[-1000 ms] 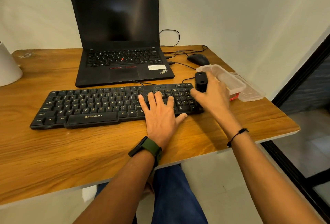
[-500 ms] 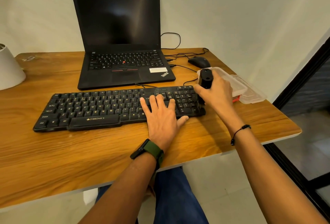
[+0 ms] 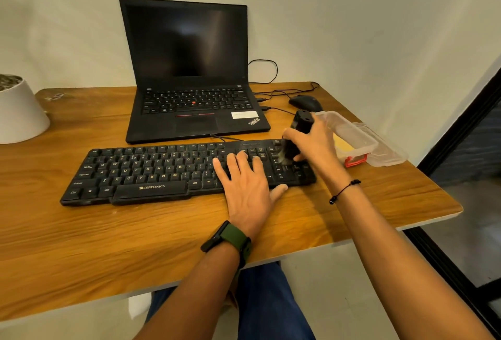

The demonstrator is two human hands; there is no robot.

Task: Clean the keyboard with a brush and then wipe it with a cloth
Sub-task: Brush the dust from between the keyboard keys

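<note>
Black keyboard (image 3: 162, 171), black laptop (image 3: 195, 90) (red dot amid its keys), black brush (image 3: 299, 128), wood-grain brown desk (image 3: 135, 236), green watch strap (image 3: 234, 239).

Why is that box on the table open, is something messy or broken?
Nothing looks broken or spilled. The clear box is open, its lid beside it. The right hand holds the brush on the keyboard; the left hand steadies it.

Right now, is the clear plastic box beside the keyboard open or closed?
Open. The box has no lid on top; its lid lies flat on the table beside it, and something yellow shows inside.
</note>
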